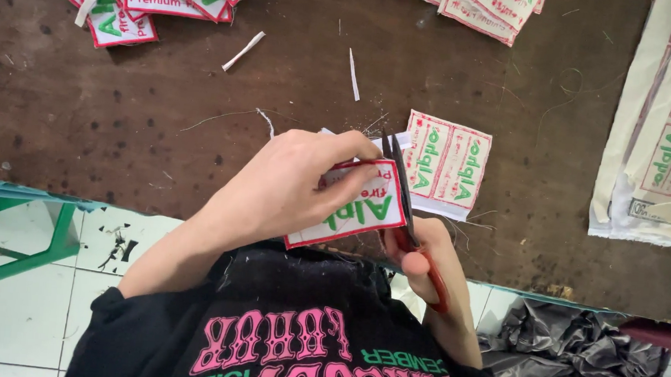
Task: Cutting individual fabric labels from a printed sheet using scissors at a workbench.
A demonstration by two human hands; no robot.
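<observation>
Both hands (350,205) trim label (350,209) with scissors (402,193).

You wear a black shirt (286,335) with short sleeves, and both your forearms are bare from the sleeve down to the hands. On the front of the shirt there is big pink lettering in a decorative style, with smaller green lettering beside and under it. Your left hand (288,185) and right hand (425,254) have no gloves, rings or watch that can be seen.
</observation>
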